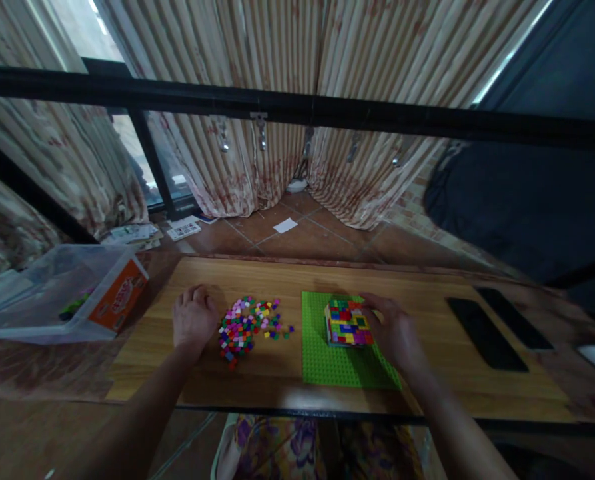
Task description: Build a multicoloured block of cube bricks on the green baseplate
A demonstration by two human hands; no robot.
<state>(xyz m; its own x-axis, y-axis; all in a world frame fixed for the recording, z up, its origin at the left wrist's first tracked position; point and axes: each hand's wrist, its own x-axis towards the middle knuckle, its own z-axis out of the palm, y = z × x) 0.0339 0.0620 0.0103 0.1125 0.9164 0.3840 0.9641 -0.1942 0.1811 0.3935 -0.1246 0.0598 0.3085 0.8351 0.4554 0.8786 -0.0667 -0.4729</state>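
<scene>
On a green studded baseplate (322,370) stands a squat box-shaped build of toy bricks (346,323), many-coloured on top with pale sides. My right hand (394,333) is at its right side, its fingers bent against the upper right edge; the fingertips are partly hidden. To the left, a loose pile of small coloured toy bricks (240,323) lies on the wooden tabletop (282,273). My left hand (194,320) rests just left of that pile with its fingers curled in. No brick shows in it.
A clear plastic bin (67,267) with an orange label and a few green pieces stands at the left. Two dark flat slabs (487,333) lie at the right. A black bar (297,107) crosses beyond the table, before striped curtains (267,40). Papers (182,228) lie on the tiled floor.
</scene>
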